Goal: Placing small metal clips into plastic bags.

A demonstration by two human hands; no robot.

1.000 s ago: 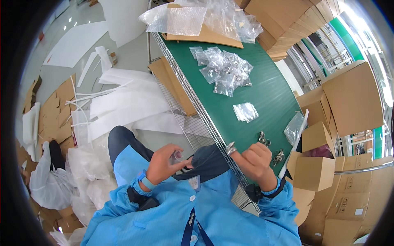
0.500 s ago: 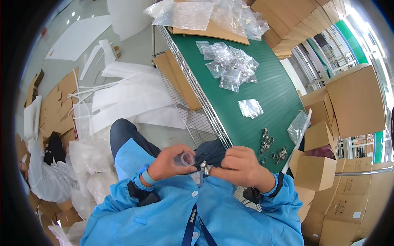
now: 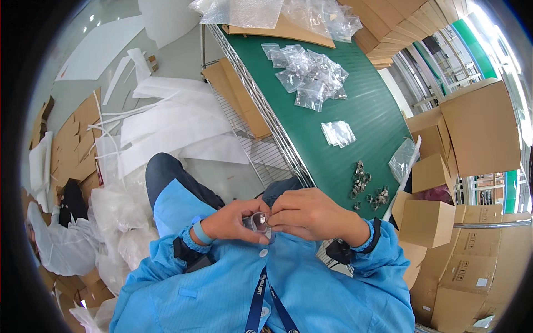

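Observation:
My left hand holds a small clear plastic bag in front of my jacket, its mouth spread round. My right hand is closed in a pinch at that mouth, on a shiny metal hose clamp that shows just inside the bag. The fingers hide part of the clamp. On the green table, several loose hose clamps lie in two small groups to the right. Beyond them is a stack of flat clear bags. Farther back sits a heap of filled zip bags.
The green table has a metal wire edge on its left. Cardboard boxes stand open at the right. Bubble wrap lies at the table's far end. White foam sheets and clear plastic film cover floor to the left.
My right hand has moved left and brought the hose clamp from beside the bag into its mouth. My left hand still holds the bag, now a little farther right.

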